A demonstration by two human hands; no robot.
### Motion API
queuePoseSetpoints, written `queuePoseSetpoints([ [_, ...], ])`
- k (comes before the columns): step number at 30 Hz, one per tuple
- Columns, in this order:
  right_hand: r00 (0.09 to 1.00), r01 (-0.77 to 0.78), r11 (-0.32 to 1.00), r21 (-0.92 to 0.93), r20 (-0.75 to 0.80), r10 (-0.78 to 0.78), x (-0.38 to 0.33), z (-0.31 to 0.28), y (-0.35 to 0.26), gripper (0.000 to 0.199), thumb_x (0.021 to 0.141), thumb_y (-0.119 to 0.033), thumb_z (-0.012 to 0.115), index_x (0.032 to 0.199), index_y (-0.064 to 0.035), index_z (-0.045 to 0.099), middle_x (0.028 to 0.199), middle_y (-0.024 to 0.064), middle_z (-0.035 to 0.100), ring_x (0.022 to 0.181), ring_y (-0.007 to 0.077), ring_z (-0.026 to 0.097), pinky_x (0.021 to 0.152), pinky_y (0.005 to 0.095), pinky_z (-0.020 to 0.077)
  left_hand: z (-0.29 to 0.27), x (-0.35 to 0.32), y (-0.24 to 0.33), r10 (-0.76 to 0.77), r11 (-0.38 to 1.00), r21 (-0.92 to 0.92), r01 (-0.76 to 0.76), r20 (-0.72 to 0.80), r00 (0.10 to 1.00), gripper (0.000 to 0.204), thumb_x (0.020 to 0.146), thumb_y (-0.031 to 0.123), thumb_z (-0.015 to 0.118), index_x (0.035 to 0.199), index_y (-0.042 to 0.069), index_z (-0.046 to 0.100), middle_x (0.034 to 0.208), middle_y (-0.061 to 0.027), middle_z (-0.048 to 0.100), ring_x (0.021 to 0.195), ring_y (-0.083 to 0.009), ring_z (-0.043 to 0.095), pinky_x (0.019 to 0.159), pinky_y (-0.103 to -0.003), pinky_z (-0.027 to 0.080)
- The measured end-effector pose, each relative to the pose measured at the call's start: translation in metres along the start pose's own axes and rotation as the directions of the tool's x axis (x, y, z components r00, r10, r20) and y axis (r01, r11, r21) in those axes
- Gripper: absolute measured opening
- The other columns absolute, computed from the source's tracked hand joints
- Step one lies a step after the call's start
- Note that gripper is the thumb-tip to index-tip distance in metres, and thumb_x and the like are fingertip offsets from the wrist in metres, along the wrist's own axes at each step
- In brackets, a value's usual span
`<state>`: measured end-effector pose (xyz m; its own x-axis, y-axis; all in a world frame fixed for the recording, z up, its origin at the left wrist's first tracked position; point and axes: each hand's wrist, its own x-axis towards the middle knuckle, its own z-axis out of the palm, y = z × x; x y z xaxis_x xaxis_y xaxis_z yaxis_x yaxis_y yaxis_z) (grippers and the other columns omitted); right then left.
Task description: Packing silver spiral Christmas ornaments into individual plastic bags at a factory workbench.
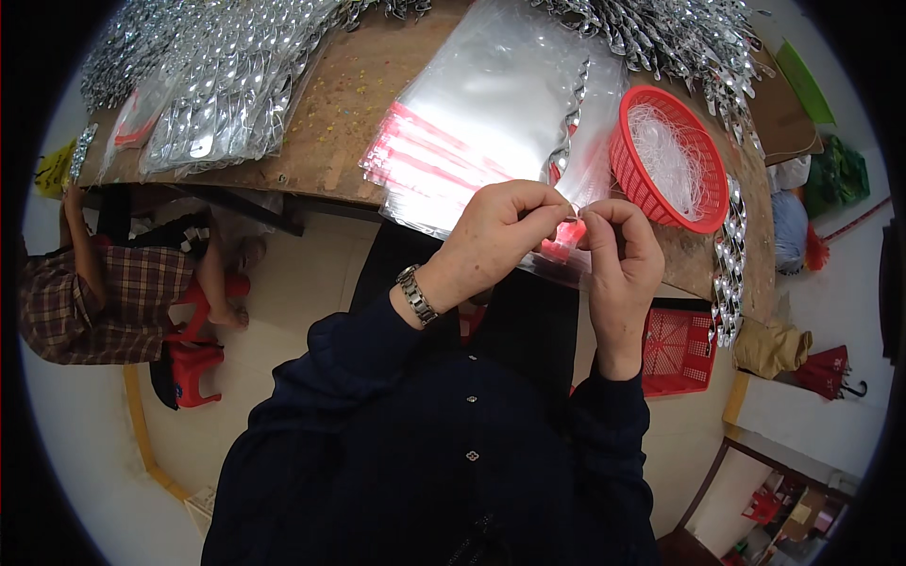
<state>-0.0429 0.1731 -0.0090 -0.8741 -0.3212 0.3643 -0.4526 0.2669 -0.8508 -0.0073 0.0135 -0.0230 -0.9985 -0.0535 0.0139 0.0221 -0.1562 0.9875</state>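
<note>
The left hand [498, 228] is closed in a pinch on a thin piece [575, 214], too small to identify; the right hand [624, 257], just beside it, pinches at this piece too. Beyond the fingertips, a silver strip [572, 123] lies on clear bags [491, 85]. Beyond the right hand stands a red basket [623, 156] with threads [668, 156].

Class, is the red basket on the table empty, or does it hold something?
It holds something: a tangle of clear, thin strands lies in the basket, seen through its open top.
</note>
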Motion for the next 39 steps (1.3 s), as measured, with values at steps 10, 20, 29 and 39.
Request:
queuePoseSetpoints([
  [10, 0.97, -0.23, 0.623, 0.748, 0.121, 0.213, 0.006, -0.006, -0.002, 0.006, 0.099, -0.01, 0.047, 0.1, -0.0041, 0.05, 0.098, 0.0085, 0.061, 0.068, 0.0078, 0.046, 0.066, 0.0234, 0.0417, 0.001, -0.001, 0.003, 0.027, 0.998, 0.059, -0.029, 0.019, 0.999, 0.019, 0.089, 0.016, 0.061, 0.088, -0.003, 0.066, 0.072, -0.0021, 0.06, 0.067, -0.0071, 0.051, 0.063, -0.024, 0.043],
  [20, 0.993, -0.107, 0.666, 0.738, 0.041, 0.115, 0.016, -0.04, 0.001, 0.008, 0.099, -0.008, 0.046, 0.093, -0.005, 0.049, 0.085, 0.0038, 0.05, 0.067, 0.0079, 0.04, 0.062, 0.0229, 0.0358, -0.01, 0.0, 0.0, 0.141, 0.985, 0.112, -0.132, -0.074, 0.987, 0.014, 0.088, 0.011, 0.061, 0.087, -0.003, 0.064, 0.072, -0.003, 0.061, 0.068, -0.008, 0.054, 0.064, -0.024, 0.044],
  [29, 0.97, -0.242, 0.84, 0.485, 0.13, 0.204, 0.01, -0.036, -0.011, 0.003, 0.096, -0.004, 0.05, 0.097, -0.0036, 0.053, 0.085, 0.0027, 0.054, 0.067, 0.0067, 0.047, 0.064, 0.0205, 0.0415, -0.005, -0.003, 0.012, 0.163, 0.98, 0.116, -0.16, -0.017, 0.986, 0.012, 0.09, 0.009, 0.06, 0.089, -0.002, 0.063, 0.076, -0.001, 0.061, 0.071, -0.0066, 0.052, 0.065, -0.022, 0.043],
  [39, 0.963, 0.262, 0.906, -0.333, 0.148, -0.224, 0.009, -0.024, -0.013, 0.008, 0.083, 0.004, 0.06, 0.091, 0.0012, 0.06, 0.082, 0.0067, 0.056, 0.073, 0.0157, 0.055, 0.066, 0.0258, 0.0432, -0.001, -0.006, 0.012, 0.179, 0.977, 0.123, -0.175, -0.027, 0.983, 0.014, 0.088, 0.011, 0.06, 0.086, -0.002, 0.063, 0.071, -0.0036, 0.061, 0.068, -0.0081, 0.053, 0.064, -0.024, 0.044],
])
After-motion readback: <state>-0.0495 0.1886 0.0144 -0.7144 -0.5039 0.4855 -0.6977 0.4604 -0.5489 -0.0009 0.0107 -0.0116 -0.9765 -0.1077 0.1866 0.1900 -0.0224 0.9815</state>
